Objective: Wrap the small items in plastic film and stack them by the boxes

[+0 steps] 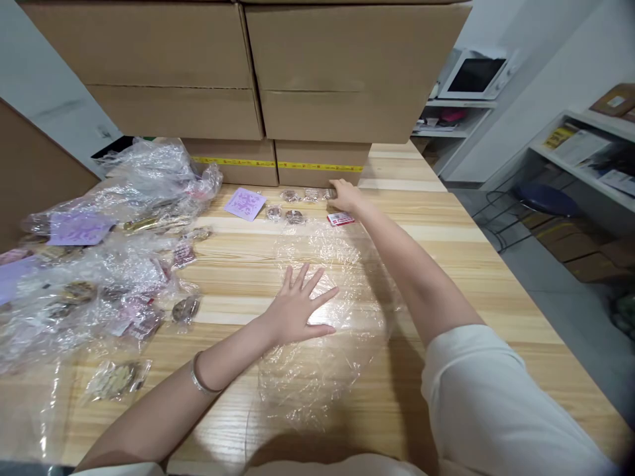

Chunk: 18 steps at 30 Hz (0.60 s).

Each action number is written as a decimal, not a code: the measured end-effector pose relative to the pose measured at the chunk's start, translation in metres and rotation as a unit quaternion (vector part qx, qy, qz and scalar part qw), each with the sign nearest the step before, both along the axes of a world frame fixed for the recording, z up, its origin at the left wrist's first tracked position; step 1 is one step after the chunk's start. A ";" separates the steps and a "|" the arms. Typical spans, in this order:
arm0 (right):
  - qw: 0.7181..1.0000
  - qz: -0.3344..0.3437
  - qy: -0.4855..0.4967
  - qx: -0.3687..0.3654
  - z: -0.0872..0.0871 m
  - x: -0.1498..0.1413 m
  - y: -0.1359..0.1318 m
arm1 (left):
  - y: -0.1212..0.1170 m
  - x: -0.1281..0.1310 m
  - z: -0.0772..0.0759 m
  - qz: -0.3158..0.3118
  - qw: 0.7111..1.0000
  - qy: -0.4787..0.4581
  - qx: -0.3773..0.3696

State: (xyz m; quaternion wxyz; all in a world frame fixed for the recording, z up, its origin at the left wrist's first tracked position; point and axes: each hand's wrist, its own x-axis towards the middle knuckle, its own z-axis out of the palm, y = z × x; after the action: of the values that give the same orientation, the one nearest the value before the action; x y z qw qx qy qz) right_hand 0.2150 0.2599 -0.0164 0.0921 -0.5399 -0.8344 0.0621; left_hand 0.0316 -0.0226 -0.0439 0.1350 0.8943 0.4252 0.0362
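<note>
My left hand (300, 307) lies flat with fingers spread on a large clear plastic bag (317, 383), pressing its left part to the wooden table. My right hand (344, 197) reaches to the far side, its fingers curled round a small wrapped packet (329, 194) beside the boxes. Most of that packet is hidden by the fingers. Close by lie other small clear-wrapped packets with dark contents (294, 216). A red and white card (340, 219) rests just below my right hand. Left of the packets is a purple printed card (245, 203).
Stacked cardboard boxes (337, 73) wall off the back of the table (496, 330). Crumpled plastic bags (143, 172) with wrapped packets and purple cards cover the left side. Single packets (186, 309) lie nearer. A microwave (473, 74) and a stool (546, 199) stand beyond the right edge.
</note>
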 end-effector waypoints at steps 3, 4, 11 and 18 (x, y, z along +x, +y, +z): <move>1.000 -0.016 -0.013 0.000 -0.008 -0.015 0.011 | 0.000 0.000 -0.001 0.000 1.000 -0.008 0.000; 1.000 -0.023 -0.013 0.007 -0.010 -0.019 0.013 | 0.000 0.000 -0.001 0.000 1.000 -0.011 0.000; 0.998 0.047 -0.001 0.041 -0.019 -0.050 0.010 | 0.001 0.002 -0.002 0.005 1.000 -0.016 -0.004; 0.996 0.059 -0.057 0.014 -0.013 -0.058 -0.001 | -0.005 0.012 0.001 0.054 0.998 0.003 -0.032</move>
State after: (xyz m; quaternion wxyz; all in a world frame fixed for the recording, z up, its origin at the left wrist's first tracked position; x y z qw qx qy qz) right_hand 0.1568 0.2592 -0.0289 0.0479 -0.4906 -0.8697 0.0246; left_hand 0.0431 -0.0278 -0.0429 0.1595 0.8656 0.4740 0.0269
